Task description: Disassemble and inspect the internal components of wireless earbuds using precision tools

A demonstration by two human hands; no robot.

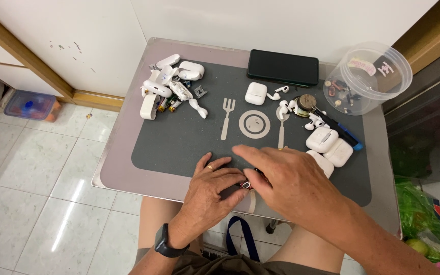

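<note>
My left hand point(211, 189) and my right hand point(286, 179) meet at the near edge of a dark grey mat point(179, 142) on a small grey table point(118, 168). Between their fingertips sits a tiny dark and red part point(247, 184), pinched by both hands and mostly hidden. The left hand wears a ring, and a dark watch is on its wrist. White earbud cases point(330, 145) lie just right of the right hand.
A heap of opened white cases and small parts point(171, 86) lies at the mat's far left. A black phone point(282, 67) lies at the far edge, loose earbuds point(286, 106) near it. A clear plastic tub point(366, 77) sits far right. Tiled floor is at left.
</note>
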